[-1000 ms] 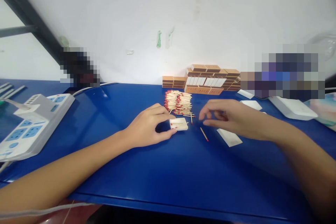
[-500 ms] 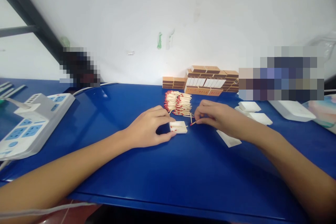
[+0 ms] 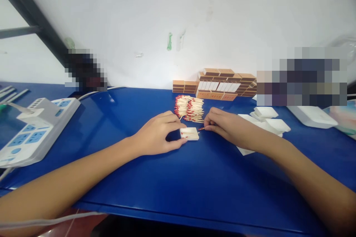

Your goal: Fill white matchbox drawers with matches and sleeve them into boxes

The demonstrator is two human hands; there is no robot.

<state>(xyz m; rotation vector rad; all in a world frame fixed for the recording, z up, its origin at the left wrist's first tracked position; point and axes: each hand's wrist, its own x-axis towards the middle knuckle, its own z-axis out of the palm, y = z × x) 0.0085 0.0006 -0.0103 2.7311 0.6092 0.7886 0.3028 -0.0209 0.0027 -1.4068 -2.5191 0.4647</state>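
Note:
On the blue table (image 3: 172,185), my left hand (image 3: 157,133) pinches a small white matchbox tray (image 3: 190,133) between thumb and fingers; a few matches lie in it. My right hand (image 3: 226,126) is closed in a pinch on a single red-tipped match (image 3: 201,129), whose tip is right beside the tray's right edge. Just behind both hands lies a pile of red-tipped matches (image 3: 189,108).
Stacked brown matchboxes (image 3: 222,84) stand against the wall. Several empty white trays (image 3: 264,118) lie behind and under my right forearm. A white power strip (image 3: 33,129) sits at the left, a white box (image 3: 311,116) at the right.
My right hand picked the loose match off the table and brought it left to the tray. My left hand kept its hold on the tray.

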